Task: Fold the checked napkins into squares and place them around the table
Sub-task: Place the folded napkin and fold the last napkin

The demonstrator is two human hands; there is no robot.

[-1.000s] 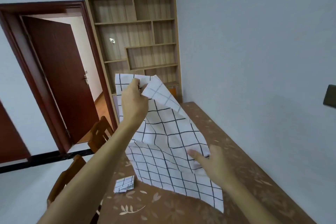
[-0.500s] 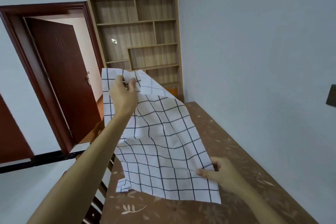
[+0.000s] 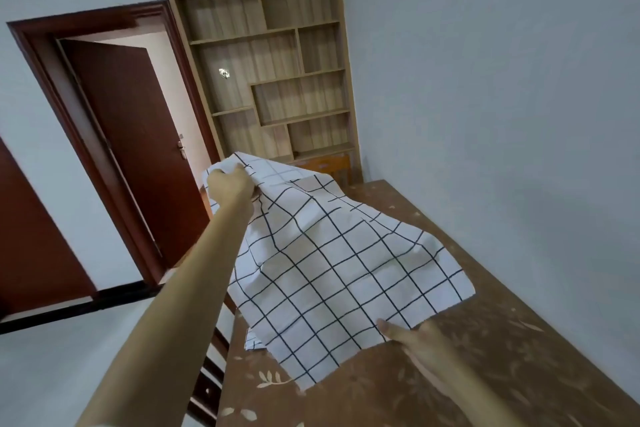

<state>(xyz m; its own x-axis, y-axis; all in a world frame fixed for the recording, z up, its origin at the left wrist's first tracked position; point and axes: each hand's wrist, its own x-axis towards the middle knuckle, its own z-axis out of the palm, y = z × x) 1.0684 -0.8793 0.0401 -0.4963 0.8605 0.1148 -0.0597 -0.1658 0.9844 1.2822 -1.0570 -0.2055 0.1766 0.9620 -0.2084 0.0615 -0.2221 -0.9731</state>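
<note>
A large white napkin with a black checked grid [image 3: 332,267] billows above the brown flower-patterned table [image 3: 502,340]. My left hand [image 3: 231,184] grips its far corner, arm stretched out over the table's left edge. My right hand [image 3: 420,340] pinches the near edge, thumb on top of the cloth. A small folded checked napkin [image 3: 252,341] lies on the table under the spread cloth, mostly hidden by it.
Wooden chair backs [image 3: 207,388] stand along the table's left side. An orange chair [image 3: 329,165] sits at the far end, before a wooden bookshelf [image 3: 270,80]. A dark red door [image 3: 138,149] stands open at the left. A grey wall runs along the table's right side.
The napkin has swung from hanging nearly upright to spreading flatter over the table. My left hand moved forward and down with its corner; my right hand keeps its hold on the near edge.
</note>
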